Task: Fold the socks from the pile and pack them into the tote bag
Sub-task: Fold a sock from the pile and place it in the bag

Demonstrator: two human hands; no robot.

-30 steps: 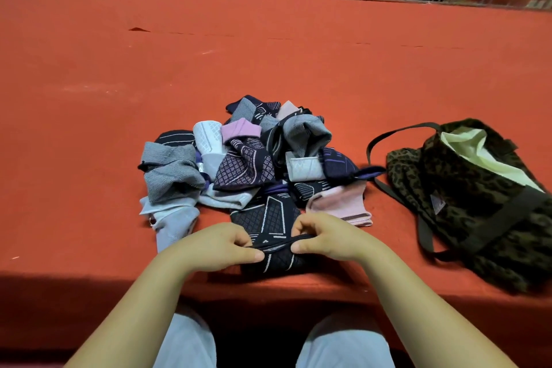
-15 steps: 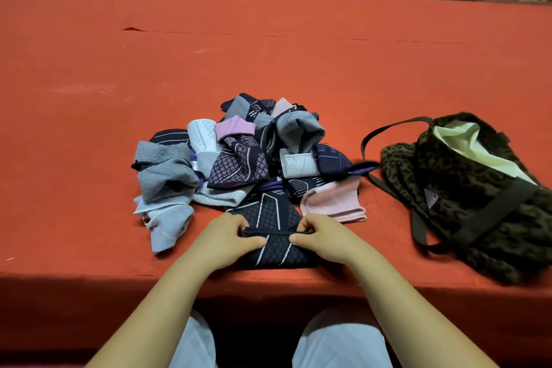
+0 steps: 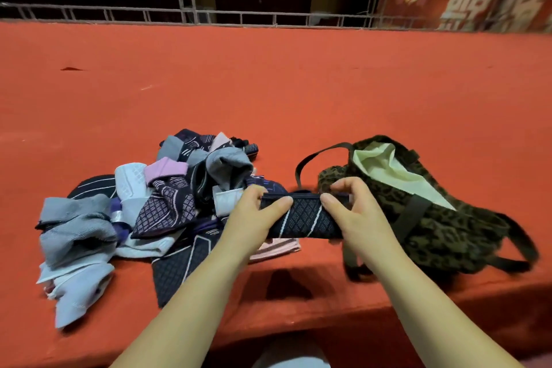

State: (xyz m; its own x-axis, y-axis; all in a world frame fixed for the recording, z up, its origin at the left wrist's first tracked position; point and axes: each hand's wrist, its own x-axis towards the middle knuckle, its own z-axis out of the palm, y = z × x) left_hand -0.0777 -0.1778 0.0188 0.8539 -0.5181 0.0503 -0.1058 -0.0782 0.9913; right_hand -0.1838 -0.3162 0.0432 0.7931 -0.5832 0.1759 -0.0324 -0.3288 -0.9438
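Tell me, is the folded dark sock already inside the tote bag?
No, both the left hand and right hand hold the folded dark sock in front of the tote bag.

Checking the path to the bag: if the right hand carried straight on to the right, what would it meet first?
Probably the tote bag, its leopard-print side just beyond the right hand, which holds the folded sock. Depth is unclear.
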